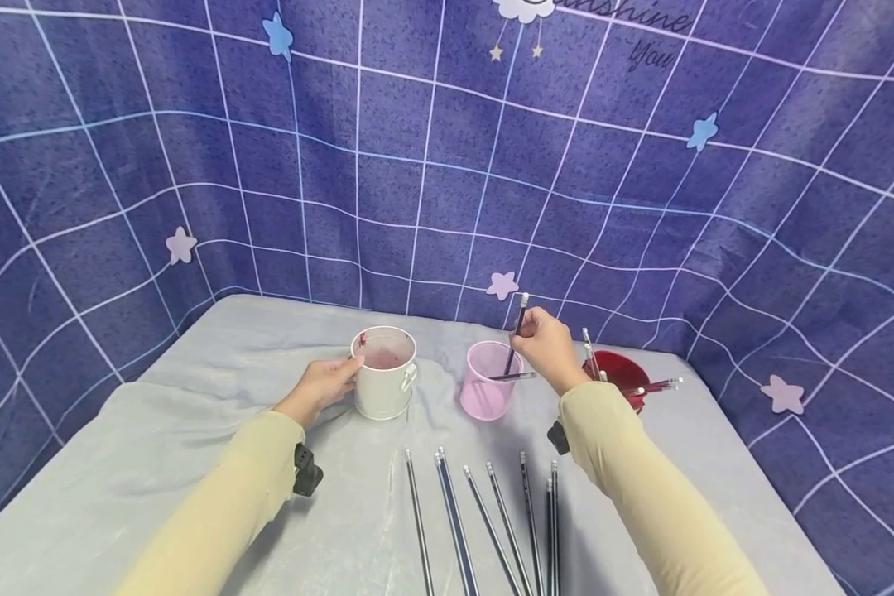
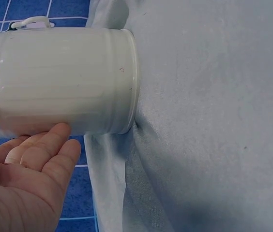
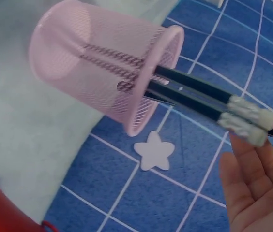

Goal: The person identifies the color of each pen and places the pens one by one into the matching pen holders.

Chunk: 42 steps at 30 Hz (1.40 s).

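Note:
My left hand (image 1: 320, 389) grips the near-left side of a white metal bucket (image 1: 382, 393), thumb at the rim and fingers along the outer wall (image 2: 59, 77). The bucket stands upright, with reddish marks inside. My right hand (image 1: 547, 343) pinches a black pencil (image 1: 520, 327) near its white eraser end. That pencil's lower part is inside a pink mesh pen cup (image 1: 486, 396). Another dark pencil (image 1: 517, 377) leans out over the cup's rim. In the right wrist view, dark pencils (image 3: 189, 96) stick out of the cup past my right hand (image 3: 262, 179).
Several dark pencils (image 1: 454, 513) with white erasers lie on the grey cloth-covered table (image 1: 328, 513), nearer to me. A red bucket (image 1: 626, 368) at the right holds several pencils, some poking over its rim. A blue gridded curtain (image 1: 417, 207) hangs behind the table.

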Motion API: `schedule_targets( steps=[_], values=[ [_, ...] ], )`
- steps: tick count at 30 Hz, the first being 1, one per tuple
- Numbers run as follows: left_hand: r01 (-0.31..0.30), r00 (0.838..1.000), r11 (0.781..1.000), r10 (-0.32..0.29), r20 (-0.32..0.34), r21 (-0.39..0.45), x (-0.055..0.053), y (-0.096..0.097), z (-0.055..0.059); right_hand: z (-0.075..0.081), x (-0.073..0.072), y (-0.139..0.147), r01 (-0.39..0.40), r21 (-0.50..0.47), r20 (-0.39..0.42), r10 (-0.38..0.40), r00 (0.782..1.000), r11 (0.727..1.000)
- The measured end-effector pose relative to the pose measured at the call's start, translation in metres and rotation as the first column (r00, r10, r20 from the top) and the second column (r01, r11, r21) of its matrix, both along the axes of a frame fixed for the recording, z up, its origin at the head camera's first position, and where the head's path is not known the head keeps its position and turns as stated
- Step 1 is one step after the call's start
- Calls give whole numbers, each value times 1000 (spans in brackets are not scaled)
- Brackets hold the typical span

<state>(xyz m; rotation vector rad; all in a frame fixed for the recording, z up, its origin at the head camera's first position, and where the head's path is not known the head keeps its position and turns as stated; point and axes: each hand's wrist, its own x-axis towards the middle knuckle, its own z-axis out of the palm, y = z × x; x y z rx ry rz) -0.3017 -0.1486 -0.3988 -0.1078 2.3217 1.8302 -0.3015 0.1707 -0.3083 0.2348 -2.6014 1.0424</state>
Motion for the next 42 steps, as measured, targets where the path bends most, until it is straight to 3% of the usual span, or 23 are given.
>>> schedule_targets(
  steps=[24,33,42],
  values=[
    [-2,1000,1000,2,4,29,1,1,1,-33,-6,23,-10,-18,96,12,995,1000],
    [4,1000,1000,-4,14,25,-1,3,-2,-33,-6,32,-24,-9,65,24,998,1000],
    [1,1000,999,-2,19,37,-5,3,-2,-25,-3,41,-42,-20,125,45,991,999]
  ],
)
